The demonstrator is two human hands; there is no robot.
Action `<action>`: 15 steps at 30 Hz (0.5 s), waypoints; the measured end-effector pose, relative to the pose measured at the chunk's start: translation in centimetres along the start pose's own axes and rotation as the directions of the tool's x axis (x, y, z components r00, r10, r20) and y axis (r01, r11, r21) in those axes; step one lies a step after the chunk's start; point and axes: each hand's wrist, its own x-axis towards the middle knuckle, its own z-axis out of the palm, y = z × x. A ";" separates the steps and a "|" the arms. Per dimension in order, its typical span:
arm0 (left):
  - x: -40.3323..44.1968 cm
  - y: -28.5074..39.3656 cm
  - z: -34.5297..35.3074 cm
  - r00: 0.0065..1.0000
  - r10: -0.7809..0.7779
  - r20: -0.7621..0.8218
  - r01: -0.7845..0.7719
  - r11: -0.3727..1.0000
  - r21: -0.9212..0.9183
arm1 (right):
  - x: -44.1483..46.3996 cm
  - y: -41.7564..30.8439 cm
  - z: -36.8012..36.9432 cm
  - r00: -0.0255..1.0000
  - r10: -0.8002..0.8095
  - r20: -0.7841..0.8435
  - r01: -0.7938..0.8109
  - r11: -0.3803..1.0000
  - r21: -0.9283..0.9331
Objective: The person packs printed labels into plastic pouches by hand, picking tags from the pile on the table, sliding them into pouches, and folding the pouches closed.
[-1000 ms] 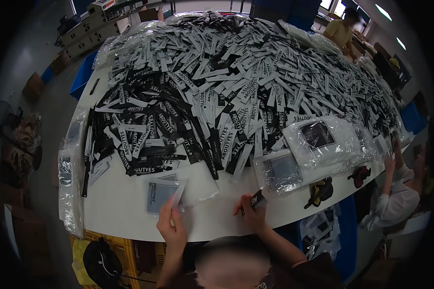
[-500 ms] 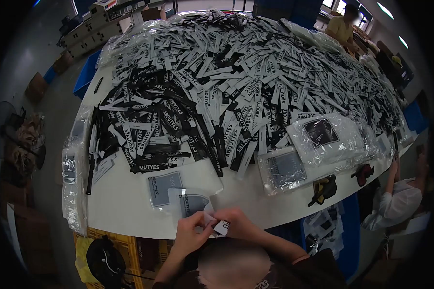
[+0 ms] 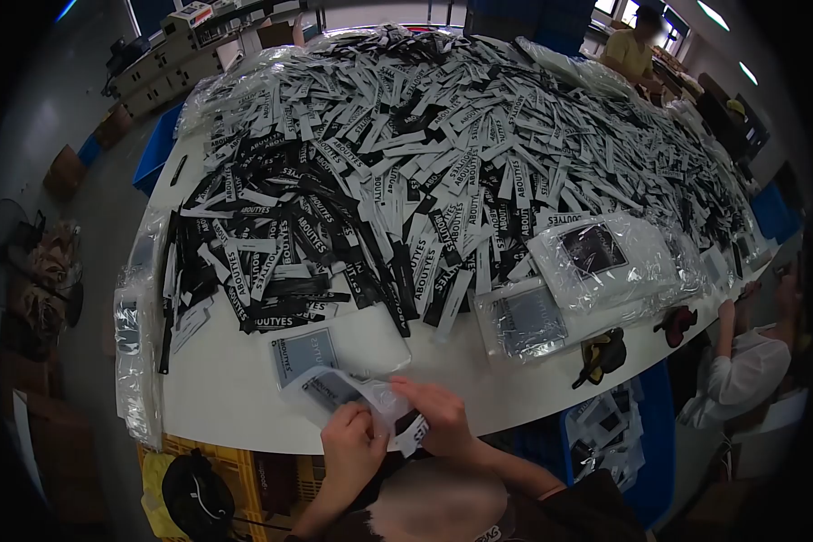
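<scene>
A translucent plastic bag [image 3: 381, 403] with a grey printed panel spreads between my two hands at the table's front edge. My left hand [image 3: 354, 444] is closed, its fingers pinched on the bag's near edge. At the bag's right side my right hand [image 3: 435, 417] grips it, with a white piece with black lettering [image 3: 412, 437] under the fingers; whether that piece is inside the bag I cannot tell. Just beyond lies a stack of similar bags [image 3: 377, 336] with grey ABOUTYES panels.
A huge heap of black and white ABOUTYES strips [image 3: 443, 135] covers most of the table [image 3: 208, 397]. Wrapped bag packs [image 3: 605, 262] lie right. A blue bin [image 3: 655, 434] with bags stands below the right edge. Co-workers [image 3: 748, 375] are at the right and back.
My hands have moved apart, and the bag is now lifted and spread between them. The right hand has risen slightly; the white lettered piece remains by it.
</scene>
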 end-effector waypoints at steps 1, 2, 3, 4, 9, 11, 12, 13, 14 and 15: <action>-0.3 0.0 0.0 0.997 -0.075 0.004 0.075 0.997 0.019 | 0.2 0.2 -0.2 0.997 0.028 -0.078 -0.024 0.999 0.045; -0.5 0.1 -0.1 0.988 -0.153 0.005 0.153 0.987 0.039 | 0.4 0.4 -0.5 0.987 0.059 -0.152 -0.045 0.995 0.094; 0.2 1.0 -0.3 0.988 -0.153 0.008 0.152 0.987 0.042 | 0.7 0.5 -1.0 0.986 0.061 -0.154 -0.047 0.994 0.097; 1.5 2.7 -0.7 0.956 -0.127 -0.265 0.132 0.991 0.003 | 1.0 0.6 -2.0 0.981 0.184 -0.056 -0.167 0.960 0.224; 1.0 1.7 -1.6 0.890 0.454 -0.053 -0.451 0.891 0.048 | -0.9 0.8 -2.1 0.906 0.289 0.308 -0.423 0.616 0.665; 1.6 2.1 -1.6 0.932 0.362 -0.014 -0.362 0.932 -0.020 | -1.6 1.2 -1.9 0.845 0.402 0.354 -0.522 0.475 0.708; 2.1 2.6 -1.5 0.962 0.269 0.037 -0.266 0.961 -0.081 | -1.9 1.4 -1.8 0.766 0.499 0.406 -0.595 0.311 0.741; 2.2 2.6 -0.8 0.963 0.268 0.033 -0.265 0.961 -0.081 | -2.1 1.5 -1.8 0.766 0.498 0.408 -0.597 0.313 0.738; 2.1 2.4 0.4 0.975 0.218 0.031 -0.218 0.976 -0.014 | -2.4 1.5 -1.7 0.752 0.539 0.379 -0.592 0.300 0.748; 1.9 2.0 1.1 0.985 0.168 0.028 -0.170 0.984 0.054 | -2.6 1.5 -1.6 0.736 0.580 0.350 -0.585 0.284 0.760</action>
